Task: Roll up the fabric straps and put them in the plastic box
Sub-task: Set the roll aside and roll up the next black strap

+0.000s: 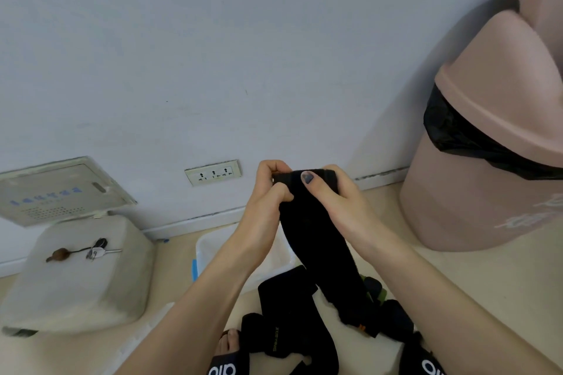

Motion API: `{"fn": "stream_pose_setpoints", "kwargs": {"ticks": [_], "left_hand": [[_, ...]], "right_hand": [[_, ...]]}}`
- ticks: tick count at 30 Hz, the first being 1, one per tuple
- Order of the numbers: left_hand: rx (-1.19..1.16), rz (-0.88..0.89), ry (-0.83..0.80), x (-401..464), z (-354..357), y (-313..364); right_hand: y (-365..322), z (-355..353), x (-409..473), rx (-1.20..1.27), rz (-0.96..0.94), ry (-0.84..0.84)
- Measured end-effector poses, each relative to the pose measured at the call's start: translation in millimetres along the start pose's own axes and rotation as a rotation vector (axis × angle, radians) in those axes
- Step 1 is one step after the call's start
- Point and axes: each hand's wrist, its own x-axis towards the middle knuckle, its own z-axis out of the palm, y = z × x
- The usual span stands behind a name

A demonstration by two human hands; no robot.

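Held up before a pale wall: a black fabric strap point(316, 240), top end pinched by the curled fingers of the left hand point(268, 198) and gripped by the right hand point(332, 201), thumb pressed across its front. Hanging between both forearms, lower end reaching more black straps point(283, 329) piled on the floor by sandalled feet. Behind the left forearm, partly hidden, a white plastic box point(210, 250). At right, a pink swing-lid bin point(487, 137); at left, keys point(97, 250) on a pale stool.
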Motion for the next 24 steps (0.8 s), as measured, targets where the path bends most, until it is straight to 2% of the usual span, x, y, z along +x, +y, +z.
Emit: {"fn": "stream_pose_setpoints", "kwargs": {"ticks": [5, 8, 13, 16, 20, 24], "left_hand": [[0.071, -0.081, -0.074, 0.0, -2.4, -3.6], [0.122, -0.093, -0.056, -1.0, -1.6, -3.7], [0.078, -0.056, -0.004, 1.4, 1.1, -0.7], [0.081, 0.005, 0.005, 3.1, -1.1, -0.7], [0.129, 0.040, -0.005, 2.6, -2.9, -0.7], [0.091, -0.028, -0.047, 3.2, -5.1, -3.0]], "right_hand": [[-2.3, -6.9, 2.0, 0.121, -0.070, 0.000], [-1.2, -12.0, 2.0, 0.121, -0.079, -0.058], [3.8, -11.8, 5.2, 0.199, 0.022, -0.110], [5.8, -8.9, 5.0, 0.145, 0.110, -0.146], [5.4, -6.9, 4.1, 0.089, 0.087, -0.083], [5.7, -6.8, 3.6, 0.150, 0.012, -0.058]]}}
